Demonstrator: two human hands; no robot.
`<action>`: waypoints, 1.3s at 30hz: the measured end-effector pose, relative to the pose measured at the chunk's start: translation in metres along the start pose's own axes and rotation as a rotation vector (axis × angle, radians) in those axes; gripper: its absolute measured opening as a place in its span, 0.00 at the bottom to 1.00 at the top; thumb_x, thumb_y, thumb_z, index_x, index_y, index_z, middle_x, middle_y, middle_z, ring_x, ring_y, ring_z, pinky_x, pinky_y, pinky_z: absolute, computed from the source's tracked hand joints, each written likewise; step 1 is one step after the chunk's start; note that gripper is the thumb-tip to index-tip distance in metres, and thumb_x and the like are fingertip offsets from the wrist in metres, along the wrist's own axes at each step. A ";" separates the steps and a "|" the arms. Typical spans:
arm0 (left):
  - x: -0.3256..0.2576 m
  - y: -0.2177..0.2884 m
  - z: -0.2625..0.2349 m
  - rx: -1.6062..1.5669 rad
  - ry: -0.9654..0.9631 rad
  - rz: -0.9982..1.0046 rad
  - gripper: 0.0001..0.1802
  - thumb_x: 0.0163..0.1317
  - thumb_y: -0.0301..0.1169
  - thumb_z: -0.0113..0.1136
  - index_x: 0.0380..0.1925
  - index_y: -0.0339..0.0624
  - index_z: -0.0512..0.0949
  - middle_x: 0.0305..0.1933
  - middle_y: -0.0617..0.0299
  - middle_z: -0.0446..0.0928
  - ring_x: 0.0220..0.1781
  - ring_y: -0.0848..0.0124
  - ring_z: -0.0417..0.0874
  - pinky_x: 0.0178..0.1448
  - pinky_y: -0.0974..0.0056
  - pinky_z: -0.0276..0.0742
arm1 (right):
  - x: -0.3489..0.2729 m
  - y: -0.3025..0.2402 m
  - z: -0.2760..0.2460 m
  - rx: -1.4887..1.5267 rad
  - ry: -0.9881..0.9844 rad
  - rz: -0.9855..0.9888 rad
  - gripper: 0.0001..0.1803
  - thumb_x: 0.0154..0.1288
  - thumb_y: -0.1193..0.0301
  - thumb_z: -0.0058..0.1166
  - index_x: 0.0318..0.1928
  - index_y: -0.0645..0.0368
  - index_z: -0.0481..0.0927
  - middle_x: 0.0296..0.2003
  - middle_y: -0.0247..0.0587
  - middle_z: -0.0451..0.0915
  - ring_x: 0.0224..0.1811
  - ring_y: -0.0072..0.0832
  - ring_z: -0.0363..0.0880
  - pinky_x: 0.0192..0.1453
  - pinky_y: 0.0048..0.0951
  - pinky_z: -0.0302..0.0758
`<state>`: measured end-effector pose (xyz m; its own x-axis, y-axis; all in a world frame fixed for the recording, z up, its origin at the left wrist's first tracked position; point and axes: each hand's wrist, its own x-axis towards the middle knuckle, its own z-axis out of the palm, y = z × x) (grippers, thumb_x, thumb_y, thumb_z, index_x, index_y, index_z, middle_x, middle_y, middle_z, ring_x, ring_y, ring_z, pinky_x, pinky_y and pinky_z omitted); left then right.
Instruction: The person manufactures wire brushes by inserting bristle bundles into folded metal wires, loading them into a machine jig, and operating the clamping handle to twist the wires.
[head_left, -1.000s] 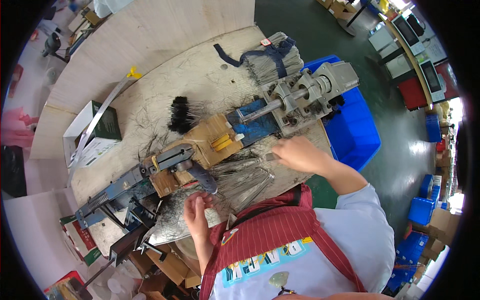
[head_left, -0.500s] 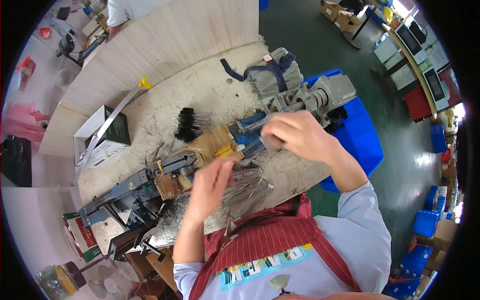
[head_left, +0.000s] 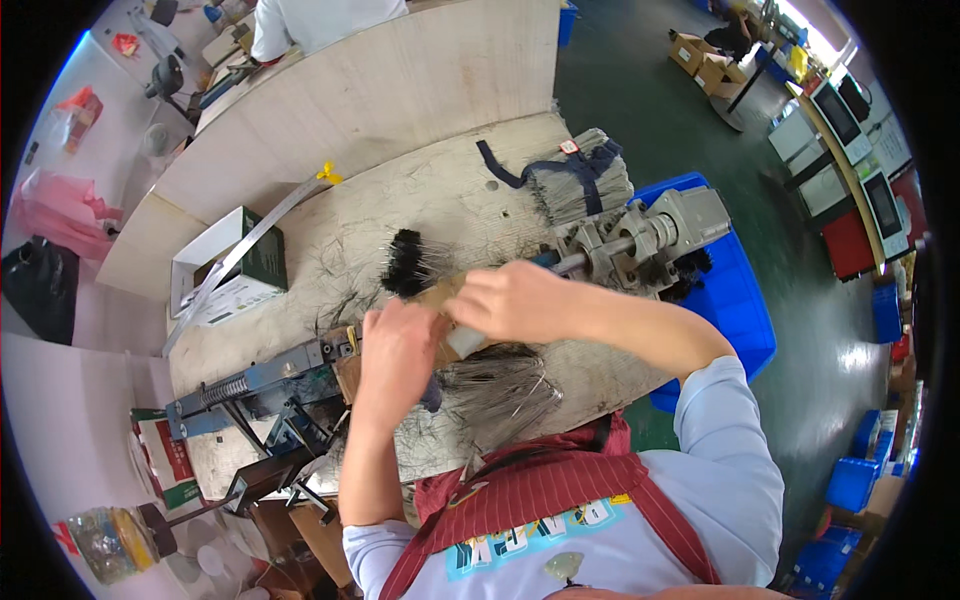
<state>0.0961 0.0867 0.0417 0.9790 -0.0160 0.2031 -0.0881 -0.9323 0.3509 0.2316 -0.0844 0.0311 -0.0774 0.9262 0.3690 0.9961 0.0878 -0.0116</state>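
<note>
Wooden block (head_left: 440, 297) sits mid-bench on the machine bed, mostly hidden under both hands. Right hand (head_left: 515, 300) curled over its right end, fingers closed on a pale piece just below; exact grip can't tell. Left hand (head_left: 395, 350) lies knuckles-up on the block's left side, fingers bent down onto it, what it grips is hidden. Just near of the hands: loose pile of thin metal wires (head_left: 500, 385). Just far: black bristle brush (head_left: 405, 262) on the bench. Right: grey metal machine head (head_left: 640, 245) w/ blue crate (head_left: 735, 300) behind it. Left: blue rail w/ spring (head_left: 250, 385). Far left: white-green box (head_left: 235, 265). Far right: grey wire bundle (head_left: 580, 180).
</note>
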 end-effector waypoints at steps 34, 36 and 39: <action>-0.092 -0.049 -0.042 -1.197 -0.331 -0.707 0.28 0.64 0.49 0.60 0.42 0.28 0.77 0.29 0.56 0.80 0.26 0.72 0.83 0.28 0.69 0.79 | 0.045 0.008 0.030 0.565 -0.354 0.417 0.07 0.61 0.66 0.54 0.33 0.56 0.80 0.27 0.46 0.82 0.33 0.47 0.81 0.38 0.48 0.76; -0.091 -0.021 -0.015 -1.410 -0.359 -0.771 0.31 0.63 0.53 0.59 0.42 0.28 0.77 0.32 0.54 0.82 0.30 0.68 0.85 0.37 0.65 0.82 | 0.047 0.005 0.029 0.540 -0.353 0.404 0.07 0.61 0.66 0.54 0.33 0.56 0.80 0.27 0.47 0.82 0.33 0.47 0.82 0.38 0.48 0.76; -0.068 0.032 0.048 -1.489 -0.271 -0.925 0.24 0.64 0.43 0.63 0.43 0.29 0.72 0.37 0.50 0.80 0.35 0.58 0.86 0.42 0.55 0.85 | 0.048 0.004 0.030 0.505 -0.353 0.394 0.07 0.59 0.68 0.54 0.33 0.57 0.79 0.28 0.46 0.81 0.35 0.45 0.82 0.38 0.46 0.77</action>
<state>0.0358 0.0407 -0.0047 0.7872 0.0777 -0.6118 0.5329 0.4136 0.7382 0.2304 -0.0287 0.0207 0.1880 0.9796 -0.0718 0.8181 -0.1966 -0.5405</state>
